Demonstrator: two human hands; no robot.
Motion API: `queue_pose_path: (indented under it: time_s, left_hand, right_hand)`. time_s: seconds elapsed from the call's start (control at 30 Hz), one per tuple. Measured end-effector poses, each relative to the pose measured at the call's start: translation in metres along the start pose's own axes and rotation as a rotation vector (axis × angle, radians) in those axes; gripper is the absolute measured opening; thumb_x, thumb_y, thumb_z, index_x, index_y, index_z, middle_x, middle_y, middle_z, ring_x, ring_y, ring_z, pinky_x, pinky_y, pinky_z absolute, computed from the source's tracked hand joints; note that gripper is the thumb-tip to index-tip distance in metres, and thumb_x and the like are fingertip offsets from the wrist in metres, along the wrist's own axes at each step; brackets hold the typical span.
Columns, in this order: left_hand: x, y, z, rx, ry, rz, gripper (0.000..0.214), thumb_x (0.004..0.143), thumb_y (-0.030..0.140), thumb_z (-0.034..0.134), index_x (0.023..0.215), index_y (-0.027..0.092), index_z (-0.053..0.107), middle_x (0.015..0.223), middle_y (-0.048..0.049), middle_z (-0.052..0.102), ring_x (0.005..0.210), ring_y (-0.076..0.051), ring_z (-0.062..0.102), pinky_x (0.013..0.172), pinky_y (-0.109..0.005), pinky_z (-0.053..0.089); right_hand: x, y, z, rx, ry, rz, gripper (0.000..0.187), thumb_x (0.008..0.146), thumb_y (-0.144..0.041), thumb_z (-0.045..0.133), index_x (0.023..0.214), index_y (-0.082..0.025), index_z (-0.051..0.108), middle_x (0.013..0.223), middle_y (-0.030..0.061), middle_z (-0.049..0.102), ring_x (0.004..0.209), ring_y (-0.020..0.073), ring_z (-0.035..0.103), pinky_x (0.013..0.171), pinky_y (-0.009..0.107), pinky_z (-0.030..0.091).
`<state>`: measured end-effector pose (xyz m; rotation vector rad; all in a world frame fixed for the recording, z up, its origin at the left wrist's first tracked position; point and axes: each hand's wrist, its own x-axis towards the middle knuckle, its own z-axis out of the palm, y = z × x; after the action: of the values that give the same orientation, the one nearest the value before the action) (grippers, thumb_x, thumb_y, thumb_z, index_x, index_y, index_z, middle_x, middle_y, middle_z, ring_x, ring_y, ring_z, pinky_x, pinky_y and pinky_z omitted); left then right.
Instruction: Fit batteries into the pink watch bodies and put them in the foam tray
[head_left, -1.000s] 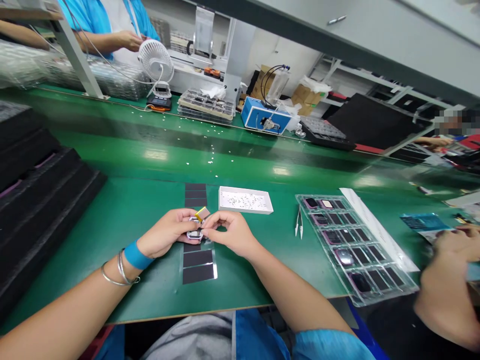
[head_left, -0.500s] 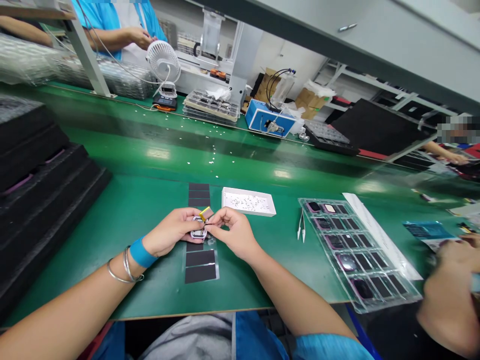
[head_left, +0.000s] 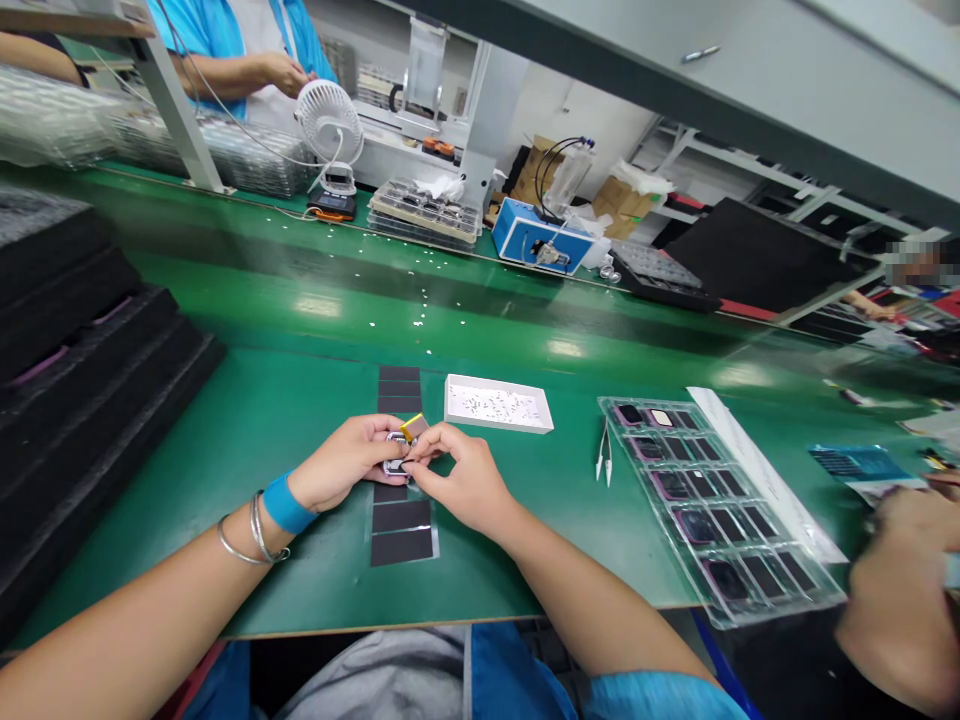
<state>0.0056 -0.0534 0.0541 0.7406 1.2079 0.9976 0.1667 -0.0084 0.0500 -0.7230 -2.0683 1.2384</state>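
My left hand (head_left: 346,465) is closed around a small, open device housing (head_left: 394,466) with a pale rim and electronic parts inside. A flat piece with a yellow edge (head_left: 412,427), perhaps a battery, stands tilted at the housing's far side. My right hand (head_left: 466,478) has thumb and forefinger pinched together at the housing's right side; a thin dark bit shows at the fingertips, too small to name. Beneath both hands lies a strip of black rectangular pieces (head_left: 402,546) on a clear backing, partly hidden.
Beyond my right hand stands a shallow white box (head_left: 536,412) of tiny pieces. White-tipped tweezers (head_left: 604,458) lie beside a clear compartment tray (head_left: 720,612) of devices. Black foam trays (head_left: 112,420) are stacked at left. A co-worker's arm (head_left: 900,590) is at right; another person (head_left: 247,75) works opposite.
My right fingertips have shifted slightly down and left over the housing. My left hand keeps its hold, almost unmoved.
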Motion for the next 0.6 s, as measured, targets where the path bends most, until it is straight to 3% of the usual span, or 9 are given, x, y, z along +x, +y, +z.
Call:
queue_pose_path:
  time_s: [0.27,0.6]
  left_hand:
    - [0.001,-0.001,0.000,-0.013,0.013,-0.002,0.034,0.061,0.032,0.073,0.085,0.013,0.058,0.071,-0.0011,0.063,0.064,-0.011,0.059,0.063,-0.023,0.054]
    - [0.003,-0.004,0.000,-0.018,0.036,0.003,0.032,0.061,0.028,0.071,0.085,0.013,0.057,0.070,-0.0005,0.062,0.063,-0.011,0.058,0.063,-0.024,0.054]
  right_hand:
    - [-0.002,0.005,0.003,-0.327,0.056,-0.261,0.013,0.076,-0.010,0.059,0.083,-0.021,0.061,0.076,-0.0005,0.067,0.073,0.0140,0.061,0.073,0.027,0.047]
    - [-0.003,0.014,0.004,-0.501,0.065,-0.410,0.011,0.083,-0.013,0.054,0.085,-0.020,0.061,0.077,0.0007,0.067,0.072,0.0141,0.059,0.072,0.028,0.044]
